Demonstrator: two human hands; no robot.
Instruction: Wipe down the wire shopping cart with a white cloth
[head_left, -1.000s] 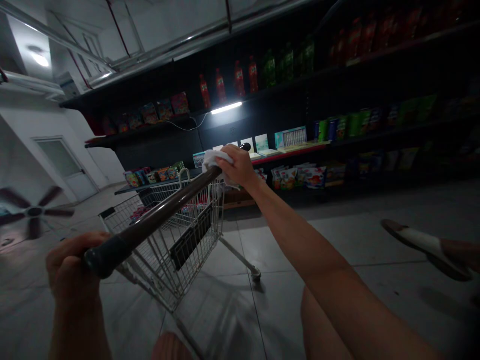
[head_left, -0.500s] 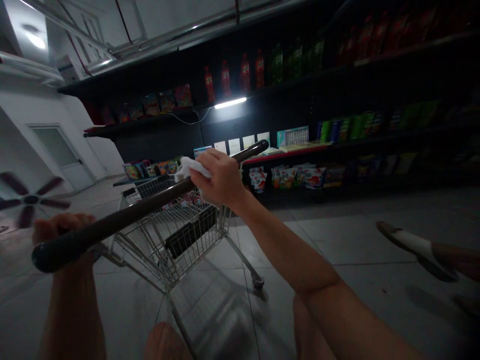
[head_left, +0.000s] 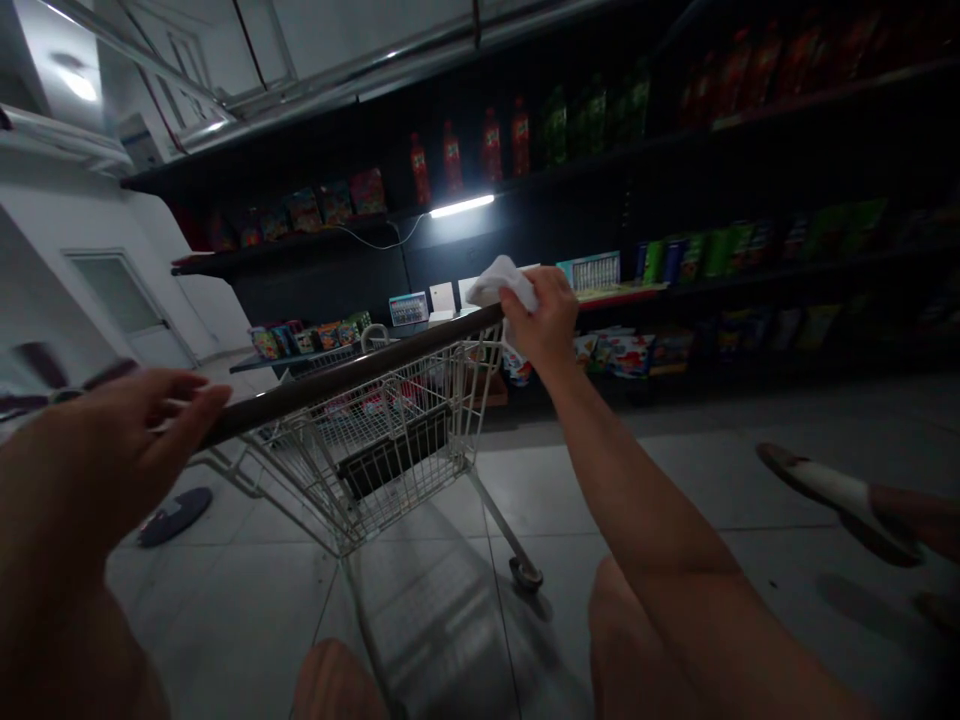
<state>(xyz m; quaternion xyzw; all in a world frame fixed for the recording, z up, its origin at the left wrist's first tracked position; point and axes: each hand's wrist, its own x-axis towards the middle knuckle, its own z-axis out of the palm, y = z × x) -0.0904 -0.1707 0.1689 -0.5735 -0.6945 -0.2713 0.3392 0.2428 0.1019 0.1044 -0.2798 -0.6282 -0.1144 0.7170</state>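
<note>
A wire shopping cart [head_left: 390,455] stands on the tiled floor in front of me, its dark handle bar [head_left: 352,375] running from lower left to upper right. My right hand [head_left: 544,320] is closed on a white cloth [head_left: 501,280] and presses it on the bar's far right end. My left hand [head_left: 112,440] lies over the bar's near left end, fingers stretched along it and covering the end cap.
Dark shelves [head_left: 675,250] with red and green bottles, snack bags and boxes line the back under a strip light [head_left: 461,206]. A standing fan's base [head_left: 169,512] sits on the floor at left. A sandalled foot [head_left: 832,492] shows at right. My knees are at the bottom.
My right hand slid the cloth along the bar from its middle to the far right end. My left hand came over the near end, fingers now stretched out. The view moved closer.
</note>
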